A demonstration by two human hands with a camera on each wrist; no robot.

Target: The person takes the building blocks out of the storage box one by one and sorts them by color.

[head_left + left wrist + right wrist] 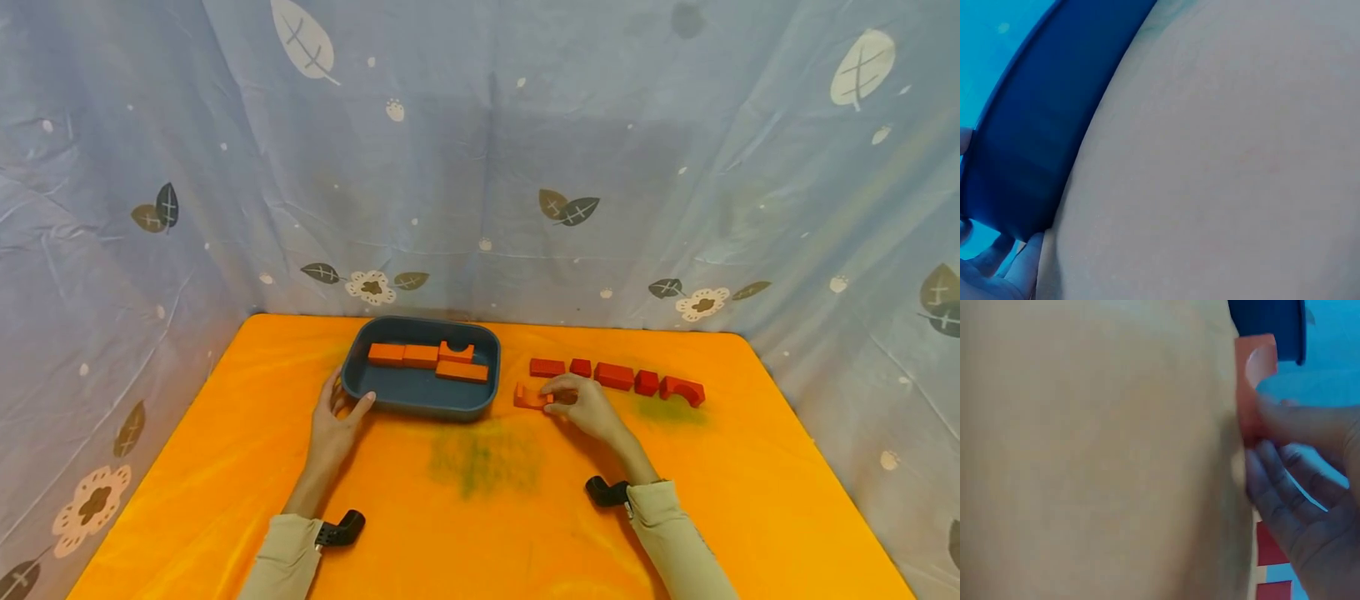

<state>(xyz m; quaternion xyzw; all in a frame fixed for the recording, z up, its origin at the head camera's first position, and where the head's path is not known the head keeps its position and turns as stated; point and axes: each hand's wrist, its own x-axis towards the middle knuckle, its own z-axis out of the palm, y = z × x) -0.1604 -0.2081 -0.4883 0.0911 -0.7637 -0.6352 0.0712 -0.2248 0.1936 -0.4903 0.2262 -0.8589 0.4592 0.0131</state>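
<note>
My left hand (336,423) holds the left front corner of a dark blue tray (405,393), thumb at the front rim and fingers along the left side. Inside the tray lie several orange blocks: two rectangular ones (386,355) end to end, a notched arch block (455,353) and a long flat one (462,372). To the right of the tray, my right hand (588,410) pinches the right end of an orange arch block (1249,394), its curved notch facing up. The left wrist view shows the tray's outer wall (1041,119) with fingers around its lower corner.
Behind my right hand a row of red blocks runs rightward: rectangular blocks (614,376), small cubes (647,382) and an arch block (682,391) at the end. An orange cloth (480,533) covers the table. A blue patterned curtain (450,167) stands behind and at both sides.
</note>
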